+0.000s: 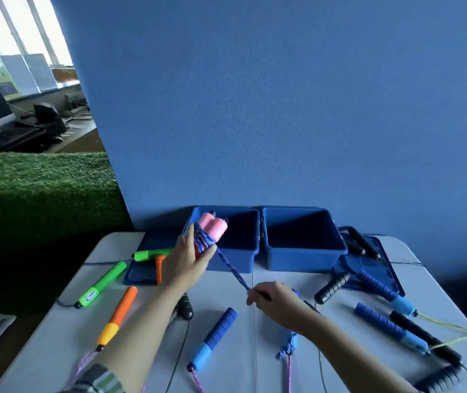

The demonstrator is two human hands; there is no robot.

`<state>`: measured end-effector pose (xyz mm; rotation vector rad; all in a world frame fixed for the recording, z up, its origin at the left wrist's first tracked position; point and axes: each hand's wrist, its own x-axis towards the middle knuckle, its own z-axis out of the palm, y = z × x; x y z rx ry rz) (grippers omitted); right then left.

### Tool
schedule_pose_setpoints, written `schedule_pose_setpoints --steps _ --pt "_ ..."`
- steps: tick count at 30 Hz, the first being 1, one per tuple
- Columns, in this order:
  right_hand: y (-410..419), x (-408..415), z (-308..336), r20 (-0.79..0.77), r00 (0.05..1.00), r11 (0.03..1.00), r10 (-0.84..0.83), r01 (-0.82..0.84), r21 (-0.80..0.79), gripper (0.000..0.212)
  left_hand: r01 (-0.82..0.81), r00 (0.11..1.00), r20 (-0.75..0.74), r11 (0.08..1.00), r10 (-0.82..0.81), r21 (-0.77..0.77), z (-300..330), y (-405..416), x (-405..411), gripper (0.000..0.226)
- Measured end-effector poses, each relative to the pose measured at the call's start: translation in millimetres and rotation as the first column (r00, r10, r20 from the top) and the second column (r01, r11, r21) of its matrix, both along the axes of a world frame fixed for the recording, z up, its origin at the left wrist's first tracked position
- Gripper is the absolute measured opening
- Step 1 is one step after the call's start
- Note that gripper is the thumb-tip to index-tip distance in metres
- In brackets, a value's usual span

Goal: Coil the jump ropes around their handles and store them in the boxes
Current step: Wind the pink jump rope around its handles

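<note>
The left hand [186, 259] holds two pink handles [213, 226] with blue rope [202, 240] wound round them, over the left blue box [226, 239]. The right hand [276, 303] pinches the rope's loose end, near the table [226, 290] middle.

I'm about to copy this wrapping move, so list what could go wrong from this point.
1. The left hand holds the pink handles with only part of the rope wound on; a looser grip could let the coils slide off and unwind.
2. The right hand pinches the taut rope low over the table; swinging it round may snag the blue handle lying nearby.
3. The bundle hovers at the left box rim, so it could drop in half coiled.
</note>
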<state>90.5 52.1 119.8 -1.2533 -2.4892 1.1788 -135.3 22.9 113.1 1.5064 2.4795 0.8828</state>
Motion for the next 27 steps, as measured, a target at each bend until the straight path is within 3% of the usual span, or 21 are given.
schedule_pose_setpoints --steps 3,8,11,14,16,19,22,27 --pt "-5 -2 19 -0.019 0.996 0.987 0.090 -0.086 0.137 0.023 0.060 0.979 -0.190 0.993 -0.079 -0.103 -8 -7 -2 0.073" --pt "5 -6 39 -0.044 0.990 0.955 0.131 -0.114 0.275 0.020 0.223 0.915 -0.296 0.955 -0.274 -0.195 -30 -20 6 0.081" --pt "23 -5 37 -0.032 0.996 0.962 0.079 -0.068 0.265 0.020 0.352 0.857 -0.309 0.907 -0.412 -0.232 -41 -28 12 0.075" --pt "38 -6 32 -0.008 0.999 0.969 0.051 -0.048 0.240 0.034 0.491 0.777 -0.333 0.846 -0.534 -0.209 -47 -37 21 0.065" --pt "44 -7 28 -0.006 0.999 0.975 0.044 -0.042 0.220 0.037 0.567 0.736 -0.315 0.800 -0.599 -0.198 -48 -41 27 0.064" --pt "51 -4 17 0.002 0.999 0.981 0.051 -0.051 0.186 0.023 0.622 0.723 -0.247 0.764 -0.645 -0.171 -43 -42 30 0.067" --pt "57 -1 4 -0.027 0.999 0.989 0.023 -0.019 0.148 0.016 0.636 0.750 -0.160 0.766 -0.642 -0.090 -33 -44 35 0.069" --pt "62 4 -18 -0.087 0.988 0.991 -0.131 0.134 0.025 0.029 0.574 0.819 -0.033 0.819 -0.573 0.000 -25 -42 34 0.077"
